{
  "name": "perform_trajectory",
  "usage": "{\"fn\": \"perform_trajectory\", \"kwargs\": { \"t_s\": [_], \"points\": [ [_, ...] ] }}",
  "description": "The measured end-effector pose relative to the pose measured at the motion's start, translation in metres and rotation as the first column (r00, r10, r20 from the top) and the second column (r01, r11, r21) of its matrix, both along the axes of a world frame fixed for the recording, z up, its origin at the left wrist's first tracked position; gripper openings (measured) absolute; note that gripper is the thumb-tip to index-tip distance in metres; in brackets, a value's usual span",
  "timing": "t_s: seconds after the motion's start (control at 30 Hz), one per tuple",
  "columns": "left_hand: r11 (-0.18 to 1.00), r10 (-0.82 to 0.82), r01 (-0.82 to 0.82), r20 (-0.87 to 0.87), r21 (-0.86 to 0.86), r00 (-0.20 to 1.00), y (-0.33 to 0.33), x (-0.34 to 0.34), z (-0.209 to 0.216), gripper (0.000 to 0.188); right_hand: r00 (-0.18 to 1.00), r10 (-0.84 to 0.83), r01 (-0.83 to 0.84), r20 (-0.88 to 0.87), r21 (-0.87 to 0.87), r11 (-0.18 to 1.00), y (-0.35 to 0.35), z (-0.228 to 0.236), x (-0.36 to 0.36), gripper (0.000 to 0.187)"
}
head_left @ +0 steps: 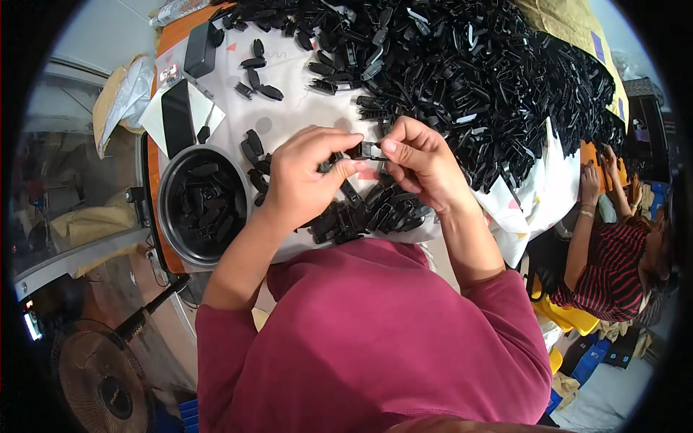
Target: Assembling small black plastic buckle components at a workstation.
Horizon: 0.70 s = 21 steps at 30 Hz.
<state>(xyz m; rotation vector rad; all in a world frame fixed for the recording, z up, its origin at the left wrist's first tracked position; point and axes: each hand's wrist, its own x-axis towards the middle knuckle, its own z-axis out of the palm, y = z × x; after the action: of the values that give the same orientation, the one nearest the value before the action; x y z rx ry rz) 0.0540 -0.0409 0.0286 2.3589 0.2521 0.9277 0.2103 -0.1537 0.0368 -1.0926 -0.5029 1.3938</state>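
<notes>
- The small black plastic clip [369,149] is sitting pinched between both hands, just above the surface, right in the middle of the view.
- Looks light, stiff and a bit slick to me, so holding it by its two ends seems the way to go.
- Left hand [307,173] is gripping it from 9 o'clock, grip clamped on that end.
- Right hand [419,159] is closing on it from 3 o'clock, thumb on top.
- More loose clips [375,213] are lying at 6 o'clock, the big black pile [476,65] at 1 o'clock.
- Round dark bowl [202,206] of parts is sitting at 8 o'clock.

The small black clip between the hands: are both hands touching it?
Touching. The head view shows left hand and right hand fingertips pinching the small black clip from both sides.
</notes>
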Motion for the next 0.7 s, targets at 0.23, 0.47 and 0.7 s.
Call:
{"fn": "perform_trajectory", "kwargs": {
  "t_s": [0.23, 0.47, 0.7],
  "points": [
    [0.315, 0.074, 0.111, 0.141, -0.943, 0.987, -0.021, 0.013, -0.013, 0.029, 0.718, -0.113, 0.123, 0.686, 0.035, 0.992, 0.004, -0.006, -0.028, 0.025],
    [-0.055, 0.137, 0.239, 0.23, -0.969, 0.964, -0.018, 0.002, -0.033, 0.028, 0.481, 0.007, 0.062, 0.876, -0.042, 0.997, -0.004, -0.014, -0.033, 0.024],
    [0.471, 0.254, -0.259, -0.152, -0.843, 0.955, 0.0, -0.04, -0.02, 0.021, 0.208, -0.022, -0.31, 0.978, 0.087, 0.947, 0.021, -0.041, -0.021, 0.016]
  ]
}}
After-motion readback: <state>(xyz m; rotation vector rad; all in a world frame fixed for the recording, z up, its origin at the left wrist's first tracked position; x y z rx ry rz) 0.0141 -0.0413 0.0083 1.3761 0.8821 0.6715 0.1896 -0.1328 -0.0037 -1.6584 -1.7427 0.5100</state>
